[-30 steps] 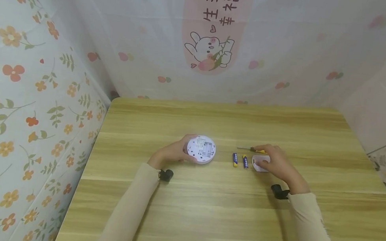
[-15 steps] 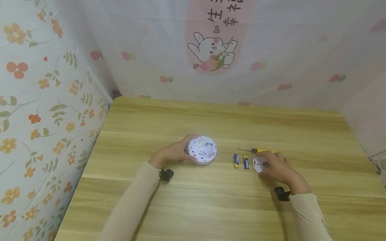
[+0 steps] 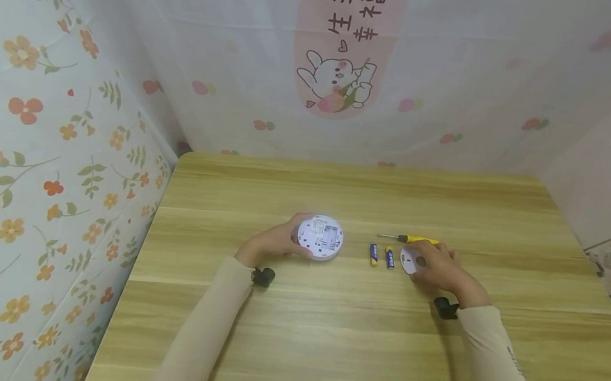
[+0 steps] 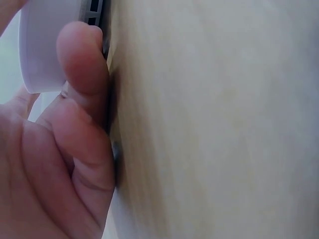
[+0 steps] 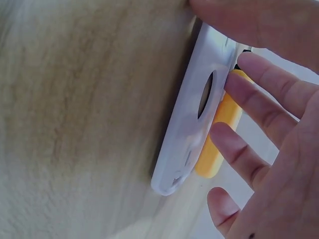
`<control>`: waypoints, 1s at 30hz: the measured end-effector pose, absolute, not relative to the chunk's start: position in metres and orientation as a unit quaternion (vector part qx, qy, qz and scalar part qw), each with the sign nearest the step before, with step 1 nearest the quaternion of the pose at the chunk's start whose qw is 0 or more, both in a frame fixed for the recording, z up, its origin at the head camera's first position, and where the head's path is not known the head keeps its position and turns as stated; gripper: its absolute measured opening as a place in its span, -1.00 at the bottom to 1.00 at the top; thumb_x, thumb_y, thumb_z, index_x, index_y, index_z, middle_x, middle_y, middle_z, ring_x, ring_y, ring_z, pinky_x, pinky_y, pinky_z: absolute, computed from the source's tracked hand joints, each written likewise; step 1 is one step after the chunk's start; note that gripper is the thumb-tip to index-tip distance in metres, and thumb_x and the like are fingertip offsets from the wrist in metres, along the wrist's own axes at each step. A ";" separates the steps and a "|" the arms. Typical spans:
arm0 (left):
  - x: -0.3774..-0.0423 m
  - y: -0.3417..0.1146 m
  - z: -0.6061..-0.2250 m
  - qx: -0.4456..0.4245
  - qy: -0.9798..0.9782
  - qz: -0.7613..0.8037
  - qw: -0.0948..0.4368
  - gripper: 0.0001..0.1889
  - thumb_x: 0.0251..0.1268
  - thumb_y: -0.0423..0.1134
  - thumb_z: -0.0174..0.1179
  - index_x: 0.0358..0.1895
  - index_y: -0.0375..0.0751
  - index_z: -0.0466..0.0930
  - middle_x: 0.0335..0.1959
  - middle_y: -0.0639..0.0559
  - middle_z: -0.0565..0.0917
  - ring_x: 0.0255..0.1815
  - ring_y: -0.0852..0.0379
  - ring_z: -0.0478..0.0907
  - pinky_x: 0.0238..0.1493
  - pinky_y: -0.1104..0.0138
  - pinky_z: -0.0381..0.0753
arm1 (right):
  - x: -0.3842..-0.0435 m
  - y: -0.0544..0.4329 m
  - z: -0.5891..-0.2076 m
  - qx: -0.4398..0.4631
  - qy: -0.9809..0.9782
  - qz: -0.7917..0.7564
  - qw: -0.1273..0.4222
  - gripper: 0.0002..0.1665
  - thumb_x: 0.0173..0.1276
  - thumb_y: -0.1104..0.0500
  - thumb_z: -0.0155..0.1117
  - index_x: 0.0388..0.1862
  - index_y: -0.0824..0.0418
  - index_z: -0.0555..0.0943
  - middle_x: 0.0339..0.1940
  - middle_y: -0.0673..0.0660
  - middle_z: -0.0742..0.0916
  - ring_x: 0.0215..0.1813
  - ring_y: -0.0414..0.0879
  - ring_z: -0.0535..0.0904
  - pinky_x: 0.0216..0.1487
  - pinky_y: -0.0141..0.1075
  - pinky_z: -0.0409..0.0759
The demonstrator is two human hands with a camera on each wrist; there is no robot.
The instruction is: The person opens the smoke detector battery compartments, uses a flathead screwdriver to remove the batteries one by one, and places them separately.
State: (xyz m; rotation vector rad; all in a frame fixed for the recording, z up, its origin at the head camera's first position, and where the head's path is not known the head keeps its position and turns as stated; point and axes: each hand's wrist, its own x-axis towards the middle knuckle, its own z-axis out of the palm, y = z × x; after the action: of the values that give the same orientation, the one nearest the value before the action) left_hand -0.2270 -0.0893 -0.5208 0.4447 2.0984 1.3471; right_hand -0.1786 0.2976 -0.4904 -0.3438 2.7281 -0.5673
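Observation:
My left hand [image 3: 283, 238] grips a white round device [image 3: 313, 236] by its left side, thumb in front and fingers behind. Its underside faces up, with an uncovered battery compartment. Over a white round plate [image 3: 407, 262] with a hole in it is my right hand [image 3: 444, 268]. In the right wrist view that plate [image 5: 187, 119] appears to lie on the table; the thumb is at one end and the fairly straight fingers [image 5: 249, 102] are along its far edge. Two blue-and-yellow batteries [image 3: 374, 255] lie between the hands. Behind the plate lies a yellow-handled screwdriver [image 3: 415, 239].
Everything stands on a wood-grain table [image 3: 323, 331]. A printed white cloth [image 3: 231, 50] hangs behind the back edge, and a flowered cloth [image 3: 29, 184] hangs at the left. Black wrist cameras [image 3: 263, 277] sit on both wrists.
My right hand has lowered the tilted plate flat beside the batteries and shifted slightly, so more of the screwdriver handle shows. The left hand keeps its grip on the device.

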 end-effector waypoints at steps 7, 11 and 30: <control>-0.226 -0.089 -0.519 0.170 0.790 0.507 0.300 0.02 -0.01 0.01 0.47 0.48 0.36 -0.04 0.26 0.03 0.30 -0.39 0.13 0.37 -0.43 0.40 0.39 | -0.177 0.296 -0.490 -0.120 0.959 -0.195 0.168 -0.27 0.13 0.20 0.39 0.32 0.21 0.41 0.32 0.33 0.47 0.13 0.29 0.31 -0.02 0.13 0.06; -0.226 -0.089 -0.519 0.173 0.788 0.508 0.301 0.02 0.00 0.00 0.47 0.49 0.33 -0.04 0.27 0.03 0.29 -0.43 0.13 0.35 -0.45 0.40 0.39 | -0.176 0.297 -0.492 -0.127 0.960 -0.185 0.165 -0.26 0.12 0.18 0.38 0.32 0.21 0.40 0.31 0.35 0.47 0.13 0.31 0.31 -0.03 0.15 0.06; -0.225 -0.090 -0.518 0.174 0.788 0.512 0.293 0.03 -0.02 -0.03 0.48 0.49 0.30 -0.02 0.27 0.03 0.33 -0.40 0.16 0.38 -0.35 0.38 0.43 | -0.179 0.287 -0.472 -0.171 0.963 -0.181 0.106 -0.29 0.10 0.11 0.41 0.19 0.40 0.46 0.13 0.42 0.54 0.11 0.27 0.43 0.06 0.23 0.36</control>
State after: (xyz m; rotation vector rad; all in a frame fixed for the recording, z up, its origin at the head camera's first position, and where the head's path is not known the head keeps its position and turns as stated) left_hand -0.2254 -0.0896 -0.5181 0.4640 2.1002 1.3634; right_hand -0.1792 0.2867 -0.4720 -0.5045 2.8361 -0.5333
